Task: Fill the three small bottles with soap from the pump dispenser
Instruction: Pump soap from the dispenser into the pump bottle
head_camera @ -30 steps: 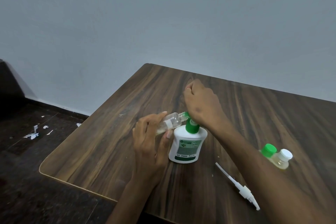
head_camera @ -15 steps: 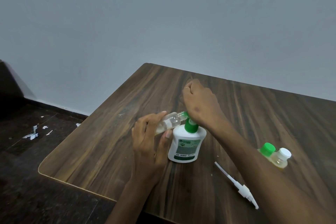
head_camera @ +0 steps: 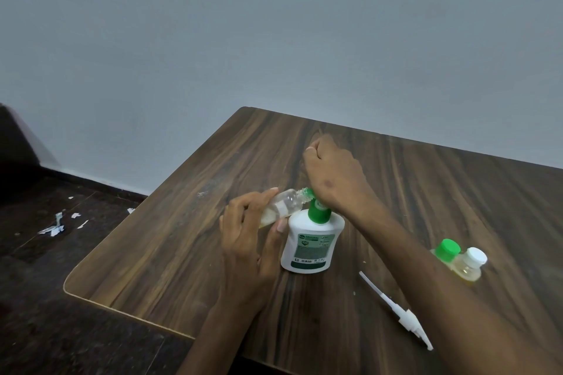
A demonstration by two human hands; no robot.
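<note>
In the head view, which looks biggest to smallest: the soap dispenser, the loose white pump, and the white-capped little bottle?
1. Soap dispenser, clearly bulkiest.
2. Loose white pump: longest, but thin.
3. White-capped bottle, smallest, though an arm partly hides its surroundings.

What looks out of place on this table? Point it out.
A white spray pump with its dip tube lies loose on the wooden table, detached from any bottle. Scraps of paper litter the floor to the left.
</note>
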